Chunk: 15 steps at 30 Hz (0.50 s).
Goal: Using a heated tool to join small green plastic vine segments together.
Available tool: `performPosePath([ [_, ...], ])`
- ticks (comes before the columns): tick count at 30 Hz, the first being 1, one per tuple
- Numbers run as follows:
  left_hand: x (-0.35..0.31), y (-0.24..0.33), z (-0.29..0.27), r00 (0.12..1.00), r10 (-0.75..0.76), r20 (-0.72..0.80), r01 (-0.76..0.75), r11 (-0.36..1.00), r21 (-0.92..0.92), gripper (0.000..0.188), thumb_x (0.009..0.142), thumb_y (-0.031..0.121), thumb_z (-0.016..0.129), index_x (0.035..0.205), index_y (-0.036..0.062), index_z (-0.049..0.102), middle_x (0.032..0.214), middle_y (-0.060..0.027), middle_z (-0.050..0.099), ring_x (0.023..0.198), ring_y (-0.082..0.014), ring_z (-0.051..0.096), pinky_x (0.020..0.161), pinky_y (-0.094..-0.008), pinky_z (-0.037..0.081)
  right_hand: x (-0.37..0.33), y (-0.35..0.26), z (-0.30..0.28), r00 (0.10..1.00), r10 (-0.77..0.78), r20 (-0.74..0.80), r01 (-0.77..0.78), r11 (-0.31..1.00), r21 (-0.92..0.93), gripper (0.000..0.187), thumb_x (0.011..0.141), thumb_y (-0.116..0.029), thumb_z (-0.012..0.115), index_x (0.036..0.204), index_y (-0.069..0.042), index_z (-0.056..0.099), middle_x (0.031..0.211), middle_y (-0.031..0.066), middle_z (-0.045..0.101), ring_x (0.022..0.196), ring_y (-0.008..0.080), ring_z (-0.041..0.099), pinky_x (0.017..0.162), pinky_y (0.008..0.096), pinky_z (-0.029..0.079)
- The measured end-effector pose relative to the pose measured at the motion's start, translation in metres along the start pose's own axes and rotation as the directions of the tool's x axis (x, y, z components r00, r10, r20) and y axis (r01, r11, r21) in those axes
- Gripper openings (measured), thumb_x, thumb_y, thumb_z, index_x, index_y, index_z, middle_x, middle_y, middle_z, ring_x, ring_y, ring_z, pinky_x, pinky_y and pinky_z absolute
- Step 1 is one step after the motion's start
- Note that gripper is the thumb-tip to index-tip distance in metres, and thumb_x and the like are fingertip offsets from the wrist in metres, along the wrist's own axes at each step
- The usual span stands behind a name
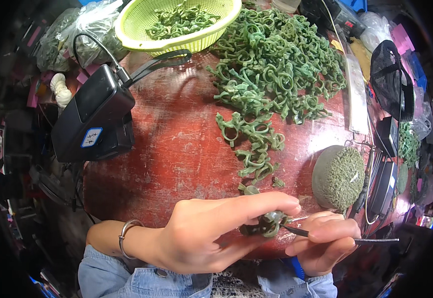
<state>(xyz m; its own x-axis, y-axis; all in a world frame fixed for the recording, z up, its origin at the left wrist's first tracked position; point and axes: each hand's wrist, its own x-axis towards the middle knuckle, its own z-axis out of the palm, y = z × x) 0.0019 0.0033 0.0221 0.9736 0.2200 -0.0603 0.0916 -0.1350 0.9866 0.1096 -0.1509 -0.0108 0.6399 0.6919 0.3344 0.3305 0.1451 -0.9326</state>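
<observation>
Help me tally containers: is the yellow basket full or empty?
Neither: it's part-filled. Green ring-shaped pieces lie in the yellow basket, while bare perforated wall shows around them.

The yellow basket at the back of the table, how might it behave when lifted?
The yellow basket is probably light for its size, since its wall is full of holes. The green rings piled loosely inside would likely slide if it tilts.

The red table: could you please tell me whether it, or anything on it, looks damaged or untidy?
The red tabletop looks worn, with pale scratches and patches. Green ring-shaped pieces lie heaped outside the yellow-green perforated plastic basket, straggling untidily, though perhaps deliberately.
</observation>
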Motion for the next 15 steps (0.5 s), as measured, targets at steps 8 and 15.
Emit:
performPosePath([
  [8,0.000,-0.007,-0.003,0.999,0.047,0.003,-0.046,0.993,-0.109,0.045,0.077,-0.007,0.064,0.118,-0.0086,0.047,0.106,-0.0177,0.063,0.098,-0.0203,0.063,0.080,-0.0262,0.052,0.012,0.008,-0.007,0.892,-0.411,0.190,0.404,0.912,0.074,0.042,0.097,-0.042,0.032,0.088,-0.005,0.051,0.052,0.0043,0.061,0.046,0.0127,0.060,0.038,0.0202,0.042],
  [15,0.005,-0.011,0.006,0.999,0.036,0.018,-0.032,0.978,-0.204,0.049,0.077,-0.010,0.061,0.122,-0.0099,0.042,0.107,-0.0220,0.060,0.102,-0.0260,0.060,0.083,-0.0317,0.052,-0.001,0.006,-0.023,0.899,-0.434,0.060,0.433,0.901,0.030,0.020,0.087,-0.015,0.059,0.098,0.001,0.059,0.072,0.0149,0.064,0.065,0.0213,0.064,0.060,0.0297,0.050],
])
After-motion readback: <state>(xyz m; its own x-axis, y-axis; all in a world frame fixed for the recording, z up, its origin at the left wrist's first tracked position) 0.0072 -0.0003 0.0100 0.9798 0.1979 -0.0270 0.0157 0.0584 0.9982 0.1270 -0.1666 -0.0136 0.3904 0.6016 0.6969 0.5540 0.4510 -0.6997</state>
